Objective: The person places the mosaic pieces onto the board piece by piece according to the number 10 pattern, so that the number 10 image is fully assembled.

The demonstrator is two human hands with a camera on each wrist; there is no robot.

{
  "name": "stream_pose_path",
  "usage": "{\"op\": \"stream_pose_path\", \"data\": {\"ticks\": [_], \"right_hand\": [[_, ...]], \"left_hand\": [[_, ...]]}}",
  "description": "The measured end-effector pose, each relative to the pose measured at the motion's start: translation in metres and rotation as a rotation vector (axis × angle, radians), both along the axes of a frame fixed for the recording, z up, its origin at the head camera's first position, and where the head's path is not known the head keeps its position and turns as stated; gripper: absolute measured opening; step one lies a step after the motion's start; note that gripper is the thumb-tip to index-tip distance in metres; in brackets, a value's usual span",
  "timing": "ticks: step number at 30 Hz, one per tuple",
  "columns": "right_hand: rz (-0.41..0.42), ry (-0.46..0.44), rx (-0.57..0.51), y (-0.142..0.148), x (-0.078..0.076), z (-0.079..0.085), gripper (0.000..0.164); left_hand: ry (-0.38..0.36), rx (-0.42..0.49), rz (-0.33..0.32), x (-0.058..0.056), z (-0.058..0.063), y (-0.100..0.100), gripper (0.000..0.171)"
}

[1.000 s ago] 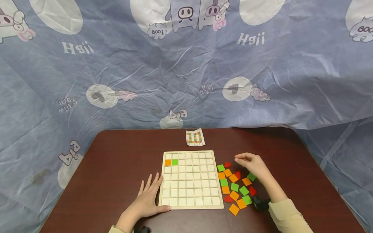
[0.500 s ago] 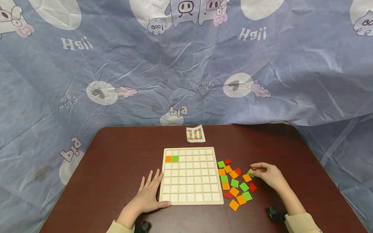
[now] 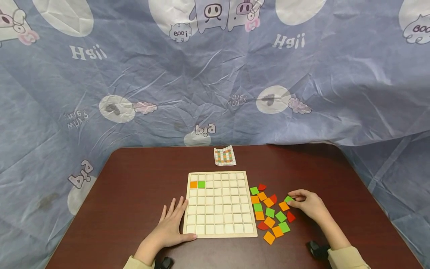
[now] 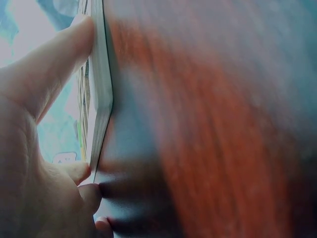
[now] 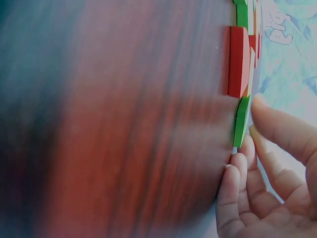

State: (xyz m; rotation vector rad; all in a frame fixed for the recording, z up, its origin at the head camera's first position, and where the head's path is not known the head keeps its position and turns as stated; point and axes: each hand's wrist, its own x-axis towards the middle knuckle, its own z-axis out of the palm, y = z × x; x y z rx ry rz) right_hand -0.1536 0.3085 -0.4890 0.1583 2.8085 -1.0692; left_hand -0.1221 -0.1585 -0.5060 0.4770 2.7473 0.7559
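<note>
A pale wooden grid board (image 3: 220, 205) lies on the table, with one orange and one green tile (image 3: 201, 184) side by side in its second row from the far edge. My left hand (image 3: 168, 226) is spread flat at the board's near left corner, thumb on the front edge and fingertips along the left side. At the far right of the loose tiles, my right hand (image 3: 310, 205) pinches a green square tile (image 3: 288, 199) between thumb and fingers. In the right wrist view this green tile (image 5: 241, 121) sits at the thumb tip, low to the table.
Several loose orange and green squares and red rounded pieces (image 3: 290, 216) are scattered right of the board. Behind it lies a small paper pattern card (image 3: 225, 156) with a coloured grid. A printed blue cloth (image 3: 161, 74) hangs at the dark table's (image 3: 147, 168) back edge.
My right hand has come down and to the right from beyond the pile, and its fingers have closed on the green tile. My left hand stays at the board.
</note>
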Motion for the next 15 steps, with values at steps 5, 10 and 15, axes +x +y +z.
{"op": "stream_pose_path", "data": {"ticks": [5, 10, 15], "right_hand": [[0.011, 0.022, 0.051, -0.0041, -0.0021, 0.0008, 0.033], [0.004, -0.007, 0.051, -0.0077, -0.0032, 0.0044, 0.033], [0.003, -0.026, 0.043, -0.0086, -0.0037, 0.0076, 0.034]], "left_hand": [[0.013, -0.013, -0.003, 0.0004, -0.0005, -0.0007, 0.114], [0.044, -0.032, -0.015, 0.0002, 0.0002, -0.0014, 0.114], [0.078, -0.057, -0.030, -0.0009, 0.0000, -0.0023, 0.113]]}}
